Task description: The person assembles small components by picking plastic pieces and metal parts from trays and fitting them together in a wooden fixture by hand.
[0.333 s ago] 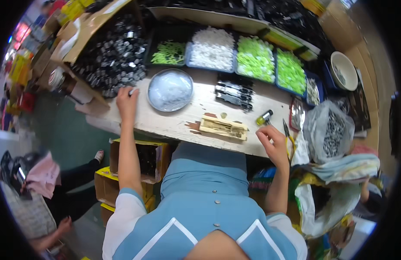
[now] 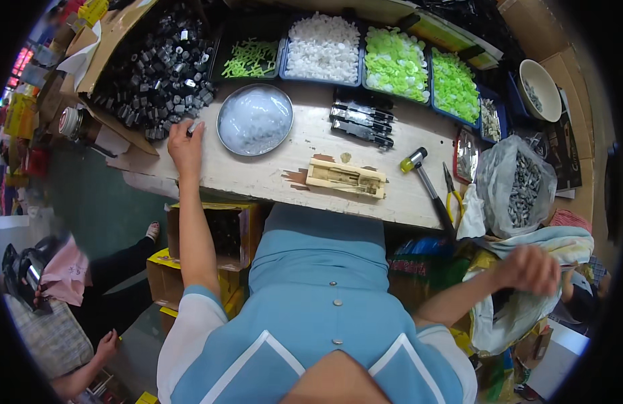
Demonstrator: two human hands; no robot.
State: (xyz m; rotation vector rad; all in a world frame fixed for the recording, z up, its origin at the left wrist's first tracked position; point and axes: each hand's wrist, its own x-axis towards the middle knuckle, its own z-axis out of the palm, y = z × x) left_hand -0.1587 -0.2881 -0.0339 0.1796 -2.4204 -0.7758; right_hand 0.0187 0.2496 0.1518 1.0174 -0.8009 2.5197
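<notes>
Gap between dish [image 2: 251,153] and wooden fixture [image 2: 345,178], hammer [image 2: 430,186] and pliers [image 2: 450,189] obstructing farther right

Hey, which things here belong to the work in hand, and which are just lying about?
Likely in the work: dark pieces by the left hand, cream slotted block, hammer, pliers, white pieces, black parts in a row.

Apparently just lying about: lidded jar, pink cloth, pale towel.

The oblong pale wooden fixture [image 2: 345,177] is set before the slim black-and-silver parts [image 2: 362,124]. Left of these, the round silver metal dish [image 2: 253,153] is placed beside the heaped black blocky pieces [image 2: 156,81]; right, the black-handled metal hammer [image 2: 428,185] is laid.
</notes>
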